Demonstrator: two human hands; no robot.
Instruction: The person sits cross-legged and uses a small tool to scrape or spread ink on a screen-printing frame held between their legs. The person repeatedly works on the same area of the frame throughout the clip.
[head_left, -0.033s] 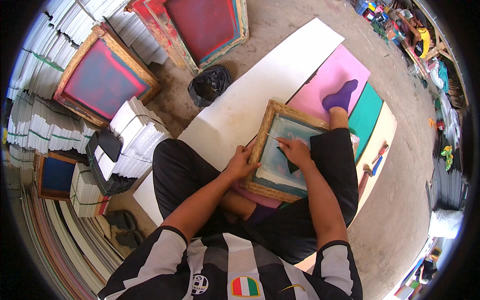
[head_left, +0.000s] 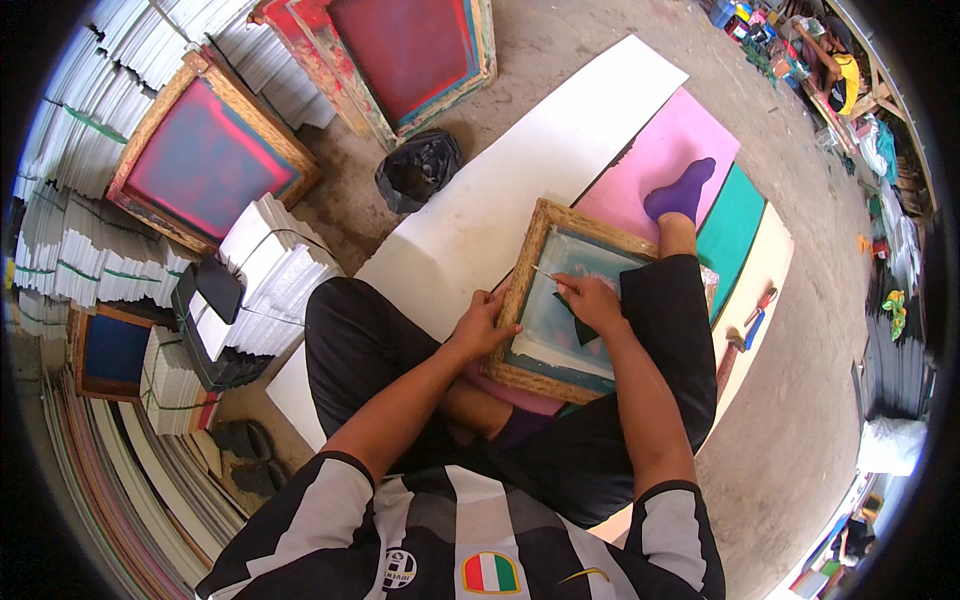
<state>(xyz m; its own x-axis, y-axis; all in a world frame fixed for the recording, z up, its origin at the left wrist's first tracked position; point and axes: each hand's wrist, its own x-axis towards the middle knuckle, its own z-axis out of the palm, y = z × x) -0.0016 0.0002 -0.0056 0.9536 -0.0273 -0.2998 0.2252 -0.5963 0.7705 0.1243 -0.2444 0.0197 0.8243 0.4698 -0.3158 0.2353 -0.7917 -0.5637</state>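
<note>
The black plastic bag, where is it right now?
In the head view, the black plastic bag lies on the floor left of centre, between the white board and the red-meshed wooden frame.

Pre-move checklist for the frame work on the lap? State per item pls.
1. Left hand steadies the wooden screen frame at its left rail: ok.
2. Right hand holds a thin stick-like tool over the mesh: ok.
3. Tool tip touching the mesh: cannot tell.
4. Frame supported on the lap, tilted, far end near the purple-socked foot: ok.
5. Dark patch under the right hand, what it is: cannot tell.
6. White board beside the frame bare: ok.
</note>
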